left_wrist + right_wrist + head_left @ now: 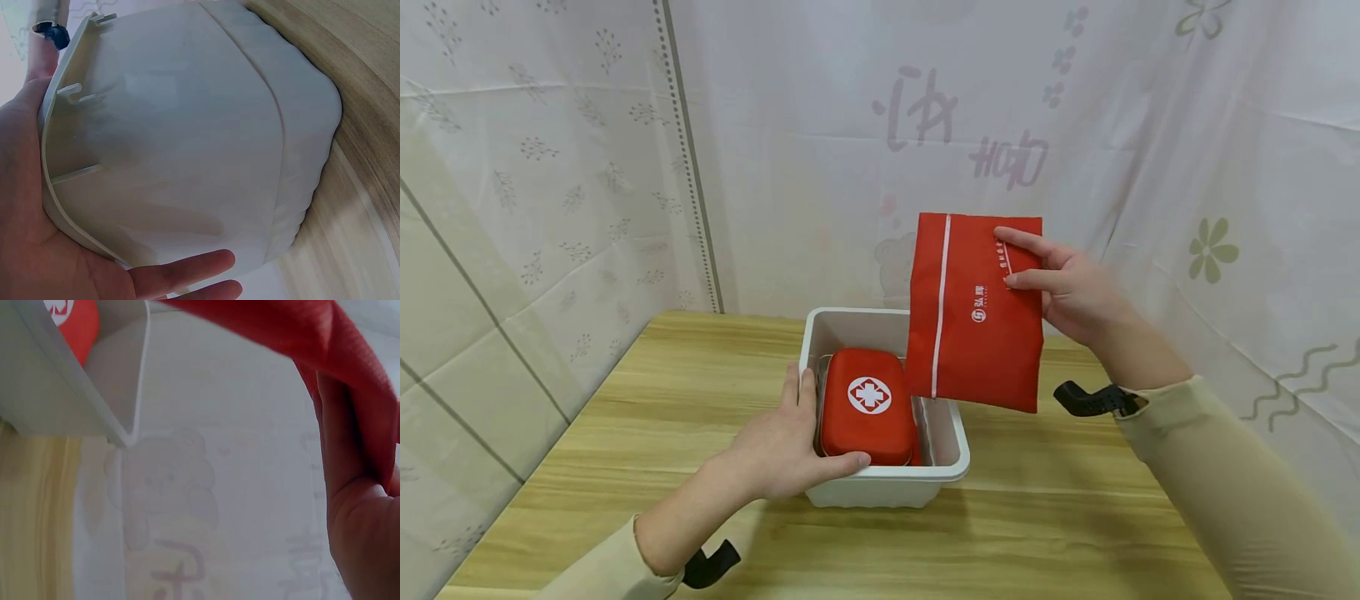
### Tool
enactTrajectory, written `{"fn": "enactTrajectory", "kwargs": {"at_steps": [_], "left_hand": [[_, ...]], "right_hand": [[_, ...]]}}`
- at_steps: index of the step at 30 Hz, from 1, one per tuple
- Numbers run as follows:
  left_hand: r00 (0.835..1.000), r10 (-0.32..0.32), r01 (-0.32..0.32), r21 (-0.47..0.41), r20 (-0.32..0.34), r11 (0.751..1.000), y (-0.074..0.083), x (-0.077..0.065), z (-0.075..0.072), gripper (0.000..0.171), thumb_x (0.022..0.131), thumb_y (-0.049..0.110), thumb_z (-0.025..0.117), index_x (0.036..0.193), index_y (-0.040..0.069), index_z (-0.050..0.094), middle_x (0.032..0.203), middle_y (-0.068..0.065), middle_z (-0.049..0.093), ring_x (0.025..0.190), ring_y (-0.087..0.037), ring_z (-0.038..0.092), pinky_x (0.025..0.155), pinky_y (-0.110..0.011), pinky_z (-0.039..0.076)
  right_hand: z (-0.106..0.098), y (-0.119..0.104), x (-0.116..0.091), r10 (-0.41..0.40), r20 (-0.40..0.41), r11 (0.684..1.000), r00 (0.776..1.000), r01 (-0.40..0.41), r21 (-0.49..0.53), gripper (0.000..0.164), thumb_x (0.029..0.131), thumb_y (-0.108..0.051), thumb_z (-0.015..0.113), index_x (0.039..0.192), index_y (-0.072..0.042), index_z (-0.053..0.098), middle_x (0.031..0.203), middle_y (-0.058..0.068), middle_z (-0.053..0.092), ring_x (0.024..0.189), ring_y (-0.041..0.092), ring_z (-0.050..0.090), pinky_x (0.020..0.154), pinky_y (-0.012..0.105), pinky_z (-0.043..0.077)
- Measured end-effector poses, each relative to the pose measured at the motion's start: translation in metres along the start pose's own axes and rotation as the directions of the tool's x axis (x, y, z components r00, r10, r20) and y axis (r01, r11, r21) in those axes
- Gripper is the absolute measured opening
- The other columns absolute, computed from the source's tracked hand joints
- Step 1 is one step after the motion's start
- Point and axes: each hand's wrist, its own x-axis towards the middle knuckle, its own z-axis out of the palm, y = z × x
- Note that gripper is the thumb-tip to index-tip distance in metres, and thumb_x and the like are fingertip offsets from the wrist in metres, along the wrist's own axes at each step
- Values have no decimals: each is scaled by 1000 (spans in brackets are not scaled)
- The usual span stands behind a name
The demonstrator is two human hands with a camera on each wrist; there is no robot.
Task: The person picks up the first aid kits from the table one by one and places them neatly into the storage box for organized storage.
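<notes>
My right hand pinches the right edge of a flat red fabric pouch with a white stripe and white print. Two fingers lie across its face; in the right wrist view, red cloth folds around part of the hand. The pouch hangs over the right side of a white plastic bin. Inside the bin, a red first-aid case with a white cross emblem lies face up. My left hand rests against the bin's near-left corner, thumb along the front rim, straight fingers by the outer wall.
The bin stands on a wood-grain table. Behind the table hangs a pale printed curtain. Black bands sit at both wrists. More red material shows beneath the case.
</notes>
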Motion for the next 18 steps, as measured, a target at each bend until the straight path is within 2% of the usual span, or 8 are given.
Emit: {"fn": "enactTrajectory", "kwargs": {"at_steps": [9,18], "left_hand": [[1000,1,0,-9,3,1000,-1,3,1,145,83,91,66,174,-6,7,183,-30,4,106,-37,78,90,-51,63],[1000,-6,7,-21,22,1000,0,5,0,147,81,92,66,174,-4,6,183,-29,3,103,-32,77,87,-48,64]], "right_hand": [[49,24,30,72,112,997,991,-77,33,65,112,1,53,172,-17,37,167,7,38,141,27,51,97,30,63],[93,59,52,155,175,988,972,-151,-36,70,107,6,52,172,-14,36,170,17,41,145,36,53,96,30,64]]}}
